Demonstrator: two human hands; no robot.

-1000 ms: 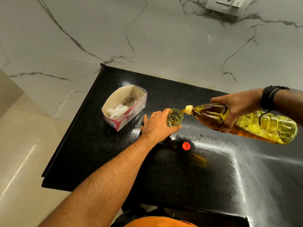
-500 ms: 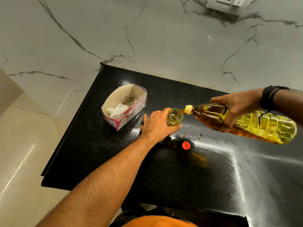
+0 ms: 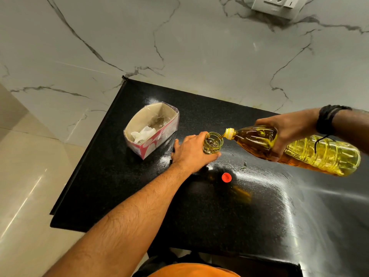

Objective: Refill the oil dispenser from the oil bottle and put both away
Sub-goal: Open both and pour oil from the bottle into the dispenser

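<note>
The small glass oil dispenser (image 3: 212, 144) stands upright on the black counter (image 3: 209, 212), its mouth uncapped. My left hand (image 3: 191, 151) grips its side. The big clear plastic oil bottle (image 3: 311, 151), part full of yellow oil, lies tilted almost flat above the counter, held around its shoulder by my right hand (image 3: 287, 134). Its yellow neck (image 3: 229, 133) sits at the dispenser's rim, and a thin stream of oil runs into the dispenser. A small red cap (image 3: 226, 177) lies on the counter just in front of the dispenser.
An open pink and white carton (image 3: 159, 140) with crumpled tissue inside stands to the left of the dispenser. A few droplets (image 3: 241, 167) glisten on the counter near the cap. A marble wall with a socket plate (image 3: 277, 6) rises behind. The counter's left edge drops to the floor.
The bottle's neck has come right to the dispenser's rim, and oil now streams into it. Both hands keep their grips and have barely moved.
</note>
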